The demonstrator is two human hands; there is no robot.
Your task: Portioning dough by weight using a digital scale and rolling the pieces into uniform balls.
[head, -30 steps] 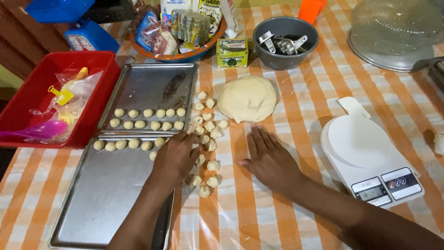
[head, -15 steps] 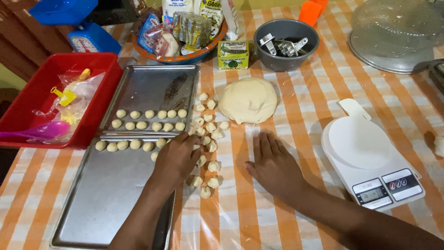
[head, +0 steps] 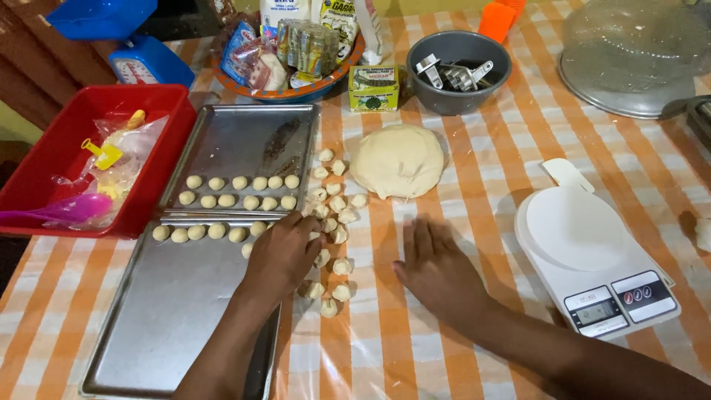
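My left hand (head: 285,252) curls over small dough pieces (head: 331,222) by the steel tray (head: 170,311), grip unclear; right hand (head: 437,270) flat, open on the striped cloth. Green-yellow box (head: 373,87) sits behind the smooth dough mound (head: 398,159).

— What covers the desk (head: 474,222)?
— An orange-and-white checked cloth under clear plastic, shining softly in the light.
— And beyond it?
— Dark brown wood (head: 29,52) at the far left corner, a yellowish strip below.
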